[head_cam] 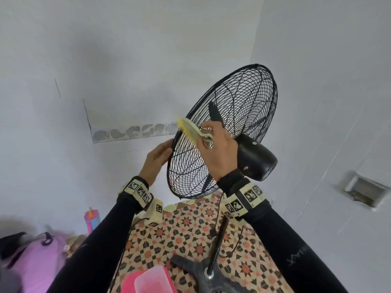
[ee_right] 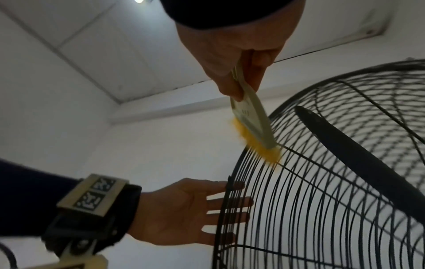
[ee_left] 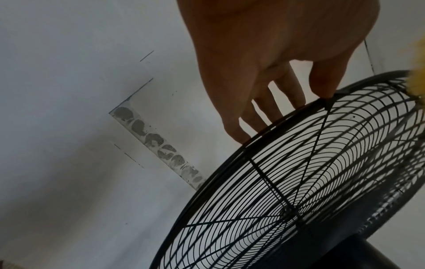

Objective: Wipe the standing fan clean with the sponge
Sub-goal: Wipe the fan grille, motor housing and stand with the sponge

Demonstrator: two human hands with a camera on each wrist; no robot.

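Note:
The black standing fan's wire cage point(head_cam: 239, 115) is tilted, with the motor housing point(head_cam: 257, 159) behind it at the right. My right hand point(head_cam: 218, 149) grips the handle of a pale sponge brush point(head_cam: 189, 129) with yellow bristles. The bristles press on the cage wires near the upper left rim, as the right wrist view shows at the sponge brush point(ee_right: 250, 123). My left hand point(head_cam: 160, 154) is flat, its straight fingers point(ee_left: 276, 112) touching the cage rim point(ee_left: 230, 174) on the left side. A black blade point(ee_right: 358, 154) shows inside the cage.
The fan pole point(head_cam: 218, 246) runs down to a black base point(head_cam: 196, 269) on a patterned floor point(head_cam: 169, 235). A pink plastic container point(head_cam: 152, 280) stands near the base. A pink bottle point(head_cam: 91, 218) and a purple bag point(head_cam: 36, 261) lie at the left. White walls stand close behind.

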